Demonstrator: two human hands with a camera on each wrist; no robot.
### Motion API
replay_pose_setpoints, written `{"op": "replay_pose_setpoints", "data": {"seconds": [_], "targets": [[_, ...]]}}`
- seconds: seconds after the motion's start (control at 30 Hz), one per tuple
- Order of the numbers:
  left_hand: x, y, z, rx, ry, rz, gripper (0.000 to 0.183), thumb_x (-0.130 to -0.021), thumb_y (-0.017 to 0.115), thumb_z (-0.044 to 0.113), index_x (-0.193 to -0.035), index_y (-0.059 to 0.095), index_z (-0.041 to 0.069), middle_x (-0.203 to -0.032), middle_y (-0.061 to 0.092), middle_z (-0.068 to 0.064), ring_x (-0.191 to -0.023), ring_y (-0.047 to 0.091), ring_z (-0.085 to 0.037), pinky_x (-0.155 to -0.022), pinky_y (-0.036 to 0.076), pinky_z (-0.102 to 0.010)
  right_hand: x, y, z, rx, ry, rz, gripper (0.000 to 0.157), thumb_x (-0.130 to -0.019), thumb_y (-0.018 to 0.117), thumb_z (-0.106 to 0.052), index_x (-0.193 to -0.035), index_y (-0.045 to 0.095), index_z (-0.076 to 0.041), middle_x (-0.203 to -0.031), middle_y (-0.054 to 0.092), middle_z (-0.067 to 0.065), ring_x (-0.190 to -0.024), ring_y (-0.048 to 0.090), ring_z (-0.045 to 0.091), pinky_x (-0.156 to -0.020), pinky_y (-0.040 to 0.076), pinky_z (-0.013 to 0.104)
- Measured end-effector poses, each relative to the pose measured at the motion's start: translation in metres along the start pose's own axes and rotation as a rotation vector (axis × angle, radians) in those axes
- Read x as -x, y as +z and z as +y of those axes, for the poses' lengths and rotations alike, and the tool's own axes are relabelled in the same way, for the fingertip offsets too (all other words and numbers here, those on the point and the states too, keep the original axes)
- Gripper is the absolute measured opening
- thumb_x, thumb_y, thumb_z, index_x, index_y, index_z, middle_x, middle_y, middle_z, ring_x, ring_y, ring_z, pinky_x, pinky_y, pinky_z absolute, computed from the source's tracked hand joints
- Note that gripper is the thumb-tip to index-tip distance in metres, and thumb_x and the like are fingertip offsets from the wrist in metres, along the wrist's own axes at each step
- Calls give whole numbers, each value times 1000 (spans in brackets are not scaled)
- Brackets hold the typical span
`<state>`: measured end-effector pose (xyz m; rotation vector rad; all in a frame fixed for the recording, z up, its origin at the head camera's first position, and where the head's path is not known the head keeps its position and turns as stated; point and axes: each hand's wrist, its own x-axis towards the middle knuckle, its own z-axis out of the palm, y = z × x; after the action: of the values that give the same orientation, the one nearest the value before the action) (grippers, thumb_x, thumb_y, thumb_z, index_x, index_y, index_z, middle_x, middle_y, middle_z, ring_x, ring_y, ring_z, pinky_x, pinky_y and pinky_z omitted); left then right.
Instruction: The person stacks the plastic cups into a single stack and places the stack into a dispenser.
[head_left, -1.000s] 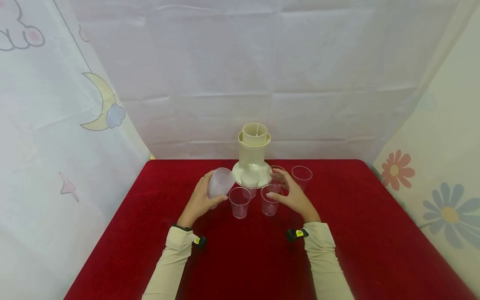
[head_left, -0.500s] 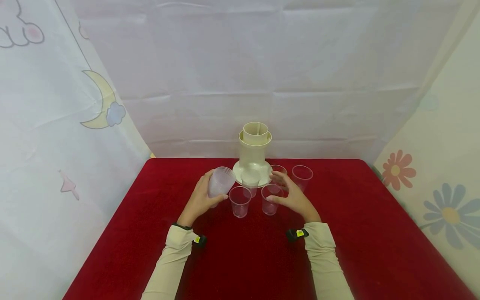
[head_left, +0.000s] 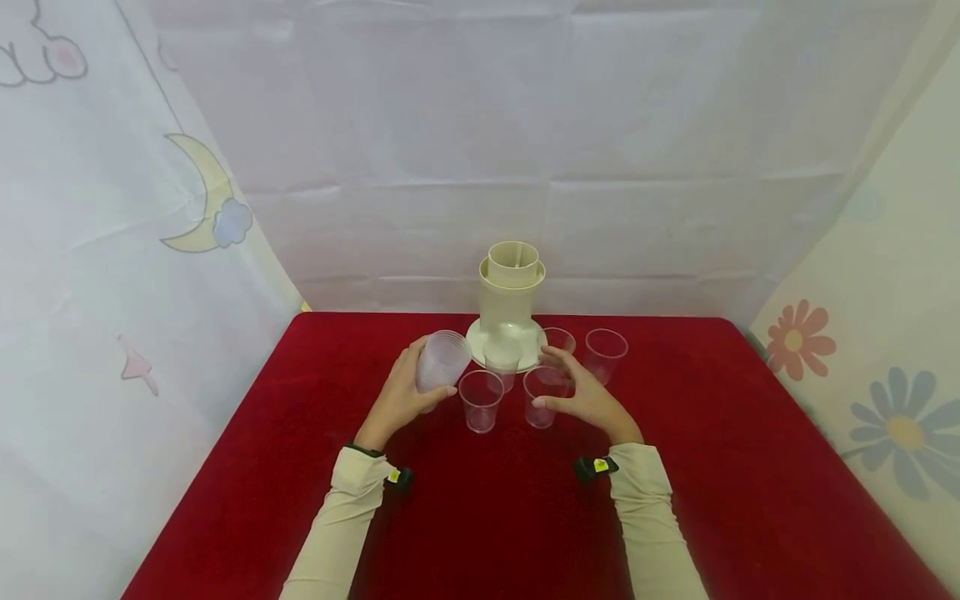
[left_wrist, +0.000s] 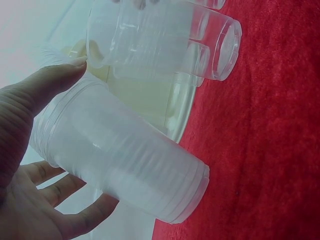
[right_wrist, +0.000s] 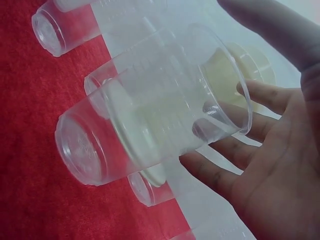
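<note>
My left hand holds a stack of nested clear plastic cups, thumb at the rims and fingers on the far side. In the left wrist view the stack slants; whether its bottom touches the table cannot be told. My right hand is around a single clear plastic cup, fingers spread behind it. The right wrist view shows the thumb apart from that cup; fingertip contact is unclear. Between the hands another clear cup stands upright.
Behind the cups stands a cream cylinder on a round white base. More clear cups stand in front of it and at back right, including one cup. A red cloth covers the table; a pale curtain hangs behind.
The head view has tilted slightly, so the scene sits a little differently in it. Both hands and the cups keep their places relative to each other.
</note>
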<state>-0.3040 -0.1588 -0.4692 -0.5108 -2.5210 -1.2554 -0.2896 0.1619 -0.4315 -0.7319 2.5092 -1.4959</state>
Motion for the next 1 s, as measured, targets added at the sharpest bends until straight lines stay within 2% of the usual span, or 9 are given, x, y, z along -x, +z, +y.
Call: {"op": "replay_pose_setpoints", "data": {"seconds": [0.1,0.43,0.73,1.0], "targets": [[0,0,0,3,-13,-3,87,-66,78,40,-137,30,26,-124,45,-2,-106,43,-21,-78,46,-46,0,1,2,-4,3,-11,82,-77,71,-22,-141,22,-10,-139,34,17,-127,30,36,-95,29,60],[0,-2,3,7,-31,-6,87,-65,79,39,-136,30,27,-122,45,-1,-106,43,-20,-78,47,-45,-2,2,7,-10,12,-28,84,-76,72,-22,-142,21,-12,-138,34,18,-123,35,35,-95,31,57],[0,-2,3,11,-21,-6,87,-66,78,39,-137,30,24,-122,45,-3,-106,44,-21,-79,46,-45,-9,5,40,24,41,-16,95,-69,77,-35,-142,19,-21,-136,39,10,-125,35,34,-95,35,51],[0,-2,2,11,-22,-8,87,-66,78,39,-137,30,24,-123,44,-3,-107,43,-21,-80,45,-46,-11,6,48,21,16,-32,96,-68,78,-37,-142,19,-20,-137,37,13,-124,36,35,-91,39,51]]}}
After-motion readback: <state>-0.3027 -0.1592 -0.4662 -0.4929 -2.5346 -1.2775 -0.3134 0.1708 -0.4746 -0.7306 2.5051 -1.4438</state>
